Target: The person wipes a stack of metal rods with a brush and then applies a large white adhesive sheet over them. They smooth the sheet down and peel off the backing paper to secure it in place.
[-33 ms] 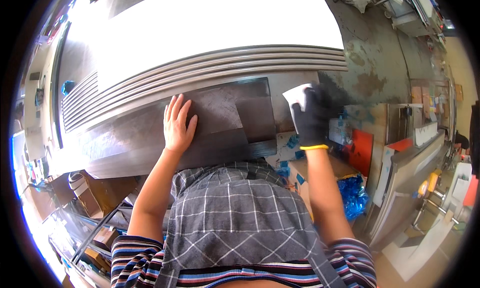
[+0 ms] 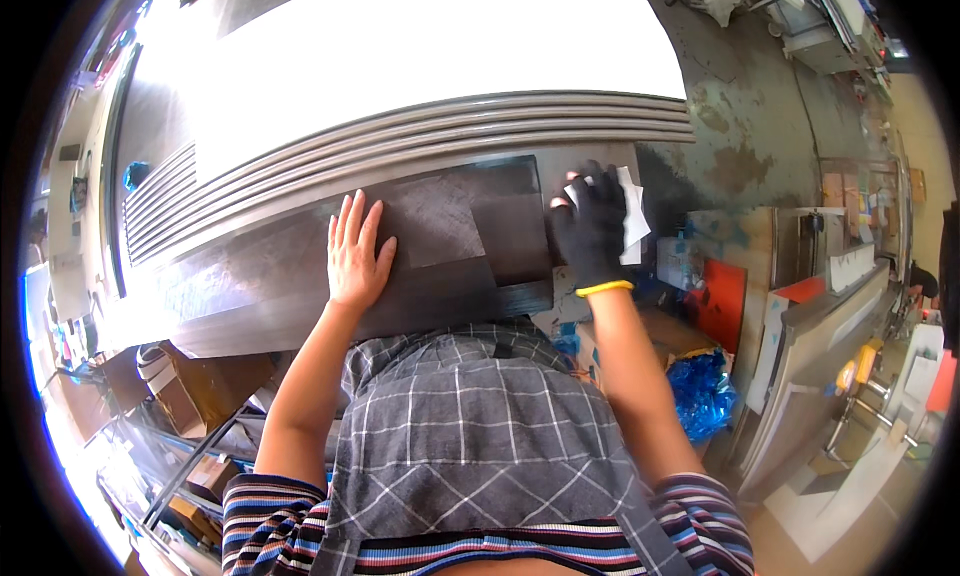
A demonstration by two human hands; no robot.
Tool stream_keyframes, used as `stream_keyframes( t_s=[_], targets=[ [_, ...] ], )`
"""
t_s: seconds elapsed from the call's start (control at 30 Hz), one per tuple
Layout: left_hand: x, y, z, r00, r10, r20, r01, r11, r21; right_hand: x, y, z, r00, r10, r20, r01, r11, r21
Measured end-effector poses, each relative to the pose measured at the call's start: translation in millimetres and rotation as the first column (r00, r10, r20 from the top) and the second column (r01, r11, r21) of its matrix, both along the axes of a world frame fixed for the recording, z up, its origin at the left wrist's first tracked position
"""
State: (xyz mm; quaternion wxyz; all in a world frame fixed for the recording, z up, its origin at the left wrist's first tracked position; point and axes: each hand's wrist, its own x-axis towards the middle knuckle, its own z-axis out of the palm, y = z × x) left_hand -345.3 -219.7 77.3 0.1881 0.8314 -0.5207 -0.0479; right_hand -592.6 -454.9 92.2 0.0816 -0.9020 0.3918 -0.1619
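My bare left hand point(image 2: 358, 254) lies flat, fingers a little spread, on a long dark metal sheet point(image 2: 432, 211) in front of me. A black glove with a yellow cuff covers my right hand point(image 2: 592, 226), though some fingertips show bare. Under its palm and fingers is a thin white folded piece point(image 2: 634, 216), paper or cloth, its edges sticking out on the right. This hand is beside the right end of the dark sheet, over the grey table edge. Its fingers partly hide the white piece.
Beyond the sheet several metal strips point(image 2: 480, 121) lie side by side, next to a bright white panel point(image 2: 450, 46). A cardboard box point(image 2: 650, 334) with blue plastic film point(image 2: 700, 391) stands below my right forearm. Panels point(image 2: 830, 306) lean at the right.
My right hand has shifted left toward the end of the dark sheet, and the white piece now shows on its right side instead of its left. My left hand stays put.
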Motion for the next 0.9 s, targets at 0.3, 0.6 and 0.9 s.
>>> stream_keyframes(
  t_s=[0.3, 0.6, 0.9],
  targets=[
    [-8, 10, -2, 1.0, 0.018, 0.011, -0.019, 0.995, 0.095, 50, 38, -2, 0.994, -0.093, -0.064, 0.099, 0.99, 0.1],
    [-8, 11, 2, 1.0, 0.024, -0.015, -0.023, 0.995, 0.095, 44, 28, 13, 0.953, -0.209, 0.219, 0.135, 0.941, 0.311],
    [-7, 9, 5, 0.999, 0.027, -0.018, -0.026, 0.997, 0.073, 46, -9, 17, 0.958, 0.24, 0.155, -0.25, 0.967, 0.05]
  ],
)
